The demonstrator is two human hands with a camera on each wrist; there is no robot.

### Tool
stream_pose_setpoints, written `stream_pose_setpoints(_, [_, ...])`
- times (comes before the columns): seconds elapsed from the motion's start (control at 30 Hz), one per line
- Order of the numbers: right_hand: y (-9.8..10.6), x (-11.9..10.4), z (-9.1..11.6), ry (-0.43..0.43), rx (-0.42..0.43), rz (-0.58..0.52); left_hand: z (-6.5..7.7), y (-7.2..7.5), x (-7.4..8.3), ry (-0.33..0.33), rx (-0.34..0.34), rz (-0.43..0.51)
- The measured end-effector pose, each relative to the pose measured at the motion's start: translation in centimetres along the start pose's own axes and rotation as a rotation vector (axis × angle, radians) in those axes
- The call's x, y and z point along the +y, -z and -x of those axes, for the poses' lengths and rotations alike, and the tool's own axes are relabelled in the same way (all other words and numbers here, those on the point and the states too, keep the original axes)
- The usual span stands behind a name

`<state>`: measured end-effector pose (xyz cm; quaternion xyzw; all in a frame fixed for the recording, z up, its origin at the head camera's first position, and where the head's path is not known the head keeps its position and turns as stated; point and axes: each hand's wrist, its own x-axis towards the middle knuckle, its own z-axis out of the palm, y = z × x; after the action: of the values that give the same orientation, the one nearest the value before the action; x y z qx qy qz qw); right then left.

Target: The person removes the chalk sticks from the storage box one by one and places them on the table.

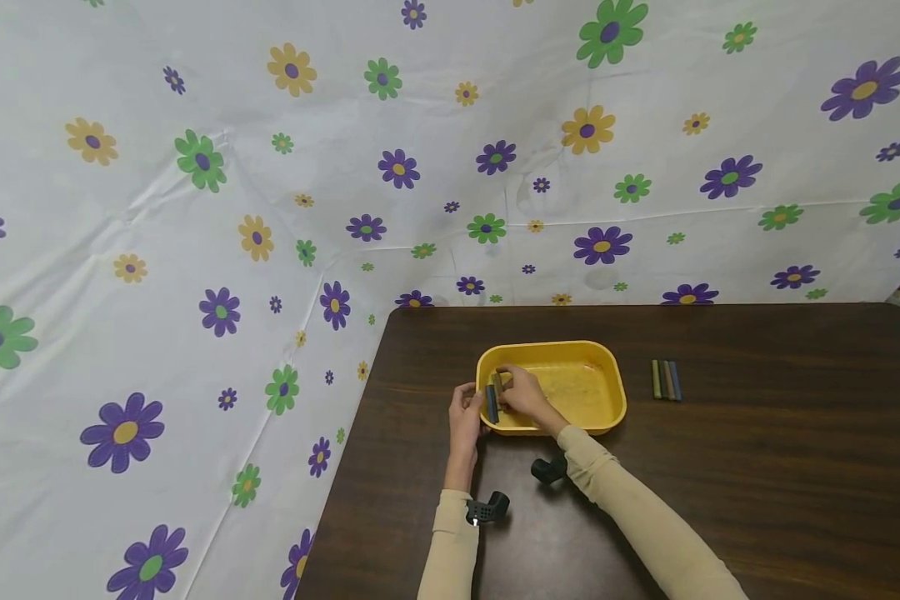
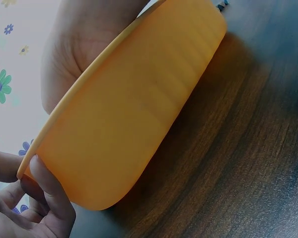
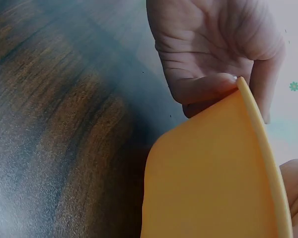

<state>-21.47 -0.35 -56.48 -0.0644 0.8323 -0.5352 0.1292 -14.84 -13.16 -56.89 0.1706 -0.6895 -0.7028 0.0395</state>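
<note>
A yellow plastic tub [image 1: 581,396] stands on the table. My left hand [image 1: 465,421] grips its left end; the left wrist view shows fingers and thumb of that hand [image 2: 44,203] on either side of the rim. Inside the tub, at the left end, a dark blue stick [image 1: 492,404] leans beside a brown stick [image 1: 497,385]. My right hand [image 1: 523,393] reaches over the near rim and pinches the brown stick with thumb and finger. Both wrist views show mainly the tub's outer wall [image 3: 208,163], which hides the sticks.
Several coloured sticks [image 1: 666,381] lie side by side on the dark wooden table [image 1: 780,450], right of the tub. A flower-patterned sheet [image 1: 420,108] hangs behind and to the left. Dark wrist cameras [image 1: 489,507] sit on both forearms.
</note>
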Motion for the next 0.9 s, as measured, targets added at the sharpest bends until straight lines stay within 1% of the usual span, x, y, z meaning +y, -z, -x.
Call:
stream_pose_setpoints(0.13, [0.8, -0.1, 0.2, 0.006, 0.011, -0.031, 0.0, 0.0, 0.0, 0.005, -0.003, -0.001])
stream_pose_setpoints(0.23, [1.8, -0.5, 0.3, 0.015, 0.024, -0.072, 0.0, 0.0, 0.1, 0.01, -0.001, -0.001])
stream_pose_setpoints(0.4, [3.4, -1.2, 0.5, 0.022, 0.018, -0.112, 0.1, 0.0, 0.1, 0.008, 0.009, -0.002])
stream_pose_setpoints(0.6, [5.8, -2.0, 1.0, 0.021, -0.002, -0.205, 0.1, 0.0, 0.0, 0.005, 0.015, -0.009])
stream_pose_setpoints(0.7, [7.1, -2.3, 1.2, 0.014, 0.002, -0.252, 0.1, -0.1, 0.1, 0.011, 0.018, -0.016])
stream_pose_setpoints(0.9, [9.4, -2.8, 1.8, 0.033, 0.019, -0.293, 0.2, 0.0, 0.1, 0.016, 0.011, -0.02])
